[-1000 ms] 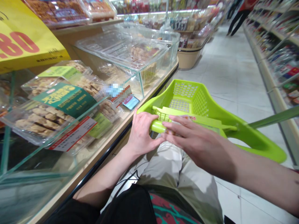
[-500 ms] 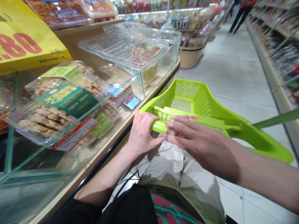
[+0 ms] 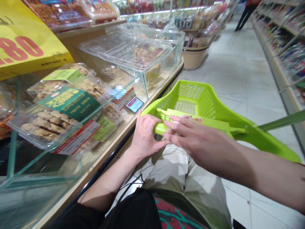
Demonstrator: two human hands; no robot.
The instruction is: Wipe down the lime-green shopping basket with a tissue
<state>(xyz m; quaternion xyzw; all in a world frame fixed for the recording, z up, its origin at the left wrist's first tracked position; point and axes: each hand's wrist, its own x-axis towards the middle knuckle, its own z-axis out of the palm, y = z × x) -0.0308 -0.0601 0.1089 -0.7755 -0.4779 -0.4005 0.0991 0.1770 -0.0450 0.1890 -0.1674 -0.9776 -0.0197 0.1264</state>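
A lime-green shopping cart (image 3: 212, 103) stands in front of my legs, its perforated basket facing up the aisle. My left hand (image 3: 146, 133) is closed over the left corner of the cart's handle (image 3: 160, 128), with its thumb pointing right. Across the handle's middle lies my right hand (image 3: 190, 135), its fingers stretched out and fairly flat, the fingertips close to my left hand. The right palm's underside is hidden. Left of the hands, a phone (image 3: 134, 104) with a lit screen rests on the display ledge.
Clear packs of biscuits (image 3: 54, 117) fill the glass-sided display on my left, with a price label (image 3: 78, 136) on its edge. A yellow price sign (image 3: 28, 38) hangs above. Stocked shelves (image 3: 286, 54) line the aisle's right side. Far ahead stands a person (image 3: 246, 16).
My right hand has shifted slightly left along the handle. My left hand and the cart stay nearly in place. The distant person's legs have moved a little.
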